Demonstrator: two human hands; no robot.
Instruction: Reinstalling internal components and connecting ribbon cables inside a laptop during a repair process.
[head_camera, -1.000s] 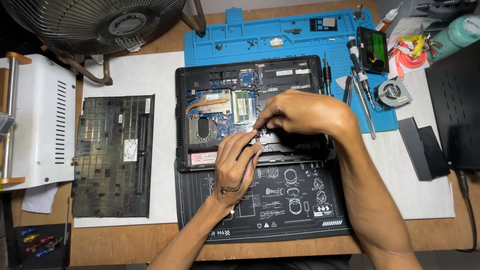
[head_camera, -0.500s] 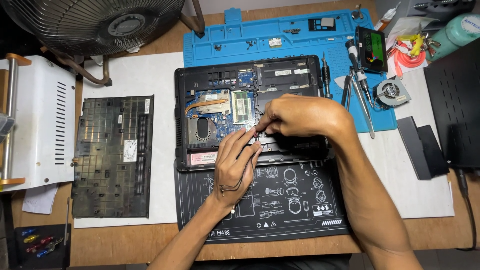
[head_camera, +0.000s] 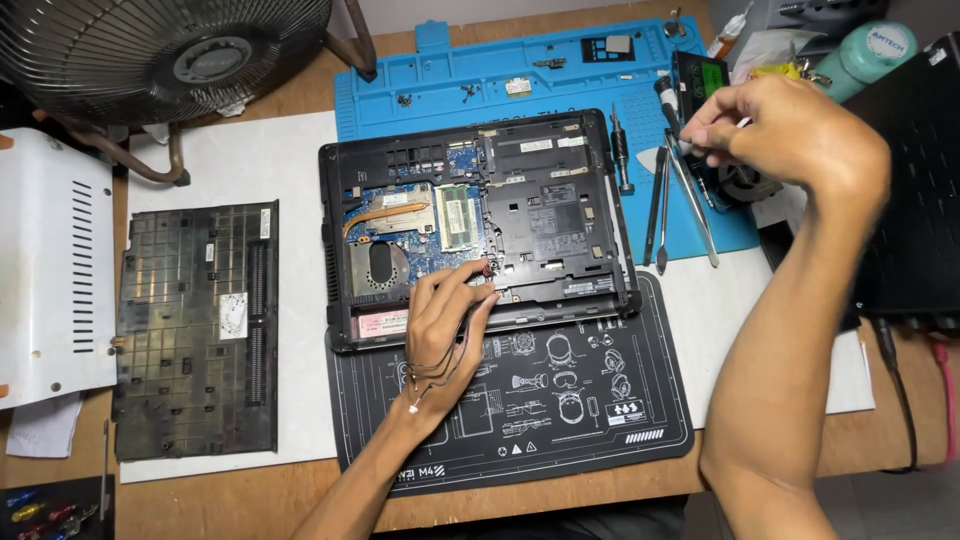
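Resting on the opened black laptop base (head_camera: 480, 225), the left hand (head_camera: 445, 325) pinches thin red and black wires by the exposed blue circuit board (head_camera: 400, 235). Over the blue silicone mat (head_camera: 480, 85) holding loose screws and tools, the right hand (head_camera: 790, 125) grips a slim screwdriver (head_camera: 668, 110).

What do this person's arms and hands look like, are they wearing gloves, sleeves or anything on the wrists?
Both arms are bare to past the elbow: no sleeves, no gloves. The left hand has a thin dark cord looped around the wrist with a small white bead or knot hanging from it. The right hand shows nothing worn on its wrist or forearm. Whether a ring sits on any finger is too small to tell.
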